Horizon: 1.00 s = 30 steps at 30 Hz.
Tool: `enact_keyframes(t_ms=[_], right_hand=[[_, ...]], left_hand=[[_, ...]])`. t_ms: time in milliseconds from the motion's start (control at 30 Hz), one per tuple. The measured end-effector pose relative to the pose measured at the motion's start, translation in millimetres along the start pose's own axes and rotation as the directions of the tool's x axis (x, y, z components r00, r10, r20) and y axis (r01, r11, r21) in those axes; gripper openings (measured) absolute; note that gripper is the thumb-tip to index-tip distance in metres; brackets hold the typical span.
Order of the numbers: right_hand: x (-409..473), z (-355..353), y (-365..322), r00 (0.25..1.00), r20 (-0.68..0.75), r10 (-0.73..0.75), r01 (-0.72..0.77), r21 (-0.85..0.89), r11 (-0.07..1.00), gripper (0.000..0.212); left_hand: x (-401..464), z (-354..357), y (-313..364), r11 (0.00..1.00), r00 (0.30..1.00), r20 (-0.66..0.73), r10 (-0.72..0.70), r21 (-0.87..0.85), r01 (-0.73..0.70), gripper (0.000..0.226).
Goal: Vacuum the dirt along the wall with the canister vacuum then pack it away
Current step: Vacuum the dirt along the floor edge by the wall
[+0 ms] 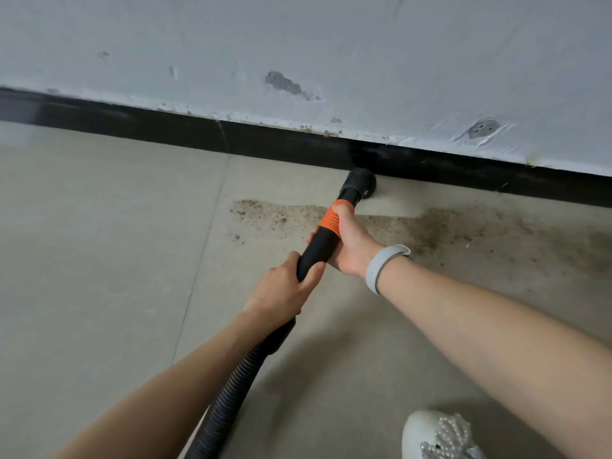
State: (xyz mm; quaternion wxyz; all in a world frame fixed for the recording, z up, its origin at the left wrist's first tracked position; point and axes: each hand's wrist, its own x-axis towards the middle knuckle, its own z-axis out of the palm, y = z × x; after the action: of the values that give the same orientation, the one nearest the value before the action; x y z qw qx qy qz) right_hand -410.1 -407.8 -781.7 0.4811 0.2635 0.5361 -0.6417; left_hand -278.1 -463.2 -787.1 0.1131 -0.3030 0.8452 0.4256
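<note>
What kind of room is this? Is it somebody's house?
Hard to say; probably a bare or unfinished indoor room. The grey wall is chipped and patchy, a black baseboard runs along it, and dirt lies on the plain tile floor. No furniture shows.

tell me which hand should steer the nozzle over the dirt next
Probably the right hand. It grips the wand at the orange band, nearest the nozzle, and the dirt lies mostly on its side. The left hand holds farther back, near the hose, better for support.
</note>
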Motion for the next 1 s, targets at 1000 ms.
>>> enact_keyframes(t_ms=[1000], right_hand=[[1.4,195.5,98.6,0.979,0.203,-0.007,0.106,-0.482,0.87,0.024]], left_hand=[[-50.6,-91.5,-127.7,0.855,0.911,-0.299,-0.284,-0.509,0.1,0.034]])
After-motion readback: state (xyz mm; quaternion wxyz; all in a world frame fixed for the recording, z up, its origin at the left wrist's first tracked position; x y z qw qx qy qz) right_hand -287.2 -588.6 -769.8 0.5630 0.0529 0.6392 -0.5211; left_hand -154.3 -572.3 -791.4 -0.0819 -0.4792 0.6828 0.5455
